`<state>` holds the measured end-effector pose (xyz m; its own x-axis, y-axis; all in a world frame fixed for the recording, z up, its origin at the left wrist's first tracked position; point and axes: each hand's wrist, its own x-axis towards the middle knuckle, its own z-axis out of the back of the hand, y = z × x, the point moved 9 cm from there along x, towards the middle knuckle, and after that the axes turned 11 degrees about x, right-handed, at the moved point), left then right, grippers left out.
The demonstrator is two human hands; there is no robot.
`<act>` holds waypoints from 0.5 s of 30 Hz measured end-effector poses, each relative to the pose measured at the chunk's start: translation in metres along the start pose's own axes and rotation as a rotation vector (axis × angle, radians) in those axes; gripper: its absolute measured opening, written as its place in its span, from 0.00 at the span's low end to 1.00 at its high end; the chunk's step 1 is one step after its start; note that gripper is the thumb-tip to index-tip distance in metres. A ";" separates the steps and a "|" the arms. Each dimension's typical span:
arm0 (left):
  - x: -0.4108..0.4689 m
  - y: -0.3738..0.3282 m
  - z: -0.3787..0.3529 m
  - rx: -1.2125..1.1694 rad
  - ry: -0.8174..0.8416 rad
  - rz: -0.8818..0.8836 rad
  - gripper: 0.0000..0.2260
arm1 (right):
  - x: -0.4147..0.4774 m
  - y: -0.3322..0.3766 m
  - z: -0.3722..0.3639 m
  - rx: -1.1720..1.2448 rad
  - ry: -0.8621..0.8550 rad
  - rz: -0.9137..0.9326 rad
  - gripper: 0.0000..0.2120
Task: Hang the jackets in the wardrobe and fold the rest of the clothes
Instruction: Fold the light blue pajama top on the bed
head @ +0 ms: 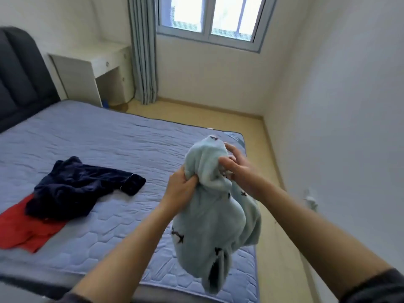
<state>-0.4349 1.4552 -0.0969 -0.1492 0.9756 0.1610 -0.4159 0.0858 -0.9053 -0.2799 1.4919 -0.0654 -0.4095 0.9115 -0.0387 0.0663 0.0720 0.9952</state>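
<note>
Pale blue fleece is bunched in your fingers (190,182): your left hand (180,190) curls round a fold of the light blue garment (209,215) at centre frame. Your right hand (239,169), just to the right and a little higher, pinches the cloth between thumb and curled fingers near the garment's top. The two hands sit close together, with only a ridge of fabric between them, and hold the piece up in front of you. Below your grip it hangs as a crumpled bundle toward the lower centre of the frame, with small dark shapes printed on it; whether its lowest fold touches the bed you cannot tell. Your bare forearms run back to the bottom edge, where dark sleeves (376,287) show at the lower corners. Beneath them a blue-grey quilted mattress cover (98,138) fills the left and centre. At middle left a navy garment (74,189) lies rumpled on it, overlapping the upper part of a red garment (24,226) at the left edge, both well apart from your hands. A dark padded headboard (19,79) stands at upper left, a white desk (91,68) beside it, then a grey-blue curtain (143,51) and a window (209,16) at top centre. Pale wood floor (218,119) runs along the right of the bed.
</note>
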 end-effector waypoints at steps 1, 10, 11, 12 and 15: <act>0.010 -0.018 0.005 -0.107 0.036 -0.020 0.05 | -0.005 0.008 0.005 -0.094 0.041 -0.009 0.31; 0.048 -0.120 0.044 -0.397 0.456 0.023 0.08 | -0.018 0.020 0.021 -0.317 -0.367 0.125 0.06; 0.056 -0.119 0.057 -0.382 0.432 0.061 0.11 | -0.017 0.033 0.017 -0.277 -0.392 0.193 0.08; 0.065 -0.118 0.071 -0.335 0.379 0.092 0.13 | -0.019 0.050 0.010 -0.281 -0.411 0.268 0.14; 0.084 -0.113 0.106 -0.138 0.296 0.079 0.11 | -0.029 0.111 -0.037 -0.642 -0.443 0.567 0.39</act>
<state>-0.4955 1.5061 0.0604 0.0994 0.9949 -0.0145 -0.2851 0.0145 -0.9584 -0.2944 1.4586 0.0492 -0.0800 0.8224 0.5633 -0.4157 -0.5411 0.7310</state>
